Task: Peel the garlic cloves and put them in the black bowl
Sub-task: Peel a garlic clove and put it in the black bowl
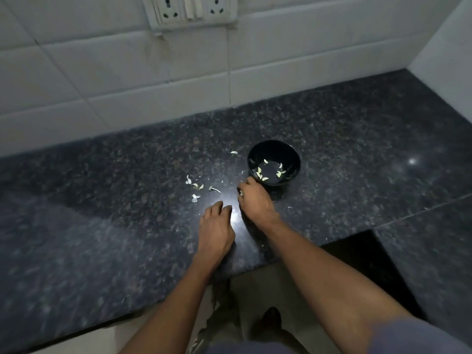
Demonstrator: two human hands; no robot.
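a small round black bowl (274,163) stands on the dark speckled granite surface (357,154), and several pale peeled garlic cloves (265,172) lie scattered on its bottom. the right hand (255,200) rests on the surface just beside the bowl's near-left rim, its fingers curled down around a small pale piece of garlic (241,192) that peeks out at the fingertips. the left hand (215,231) lies lower and to the left, palm down, fingers loosely bent and touching the surface, grasping nothing. to the left of the hands, bits of white papery garlic skin and cloves (195,187) are strewn on the surface, and one more pale scrap (233,152) lies near the bowl's far-left side. behind the surface rises a white tiled wall (102,80) with a white socket panel (190,8).
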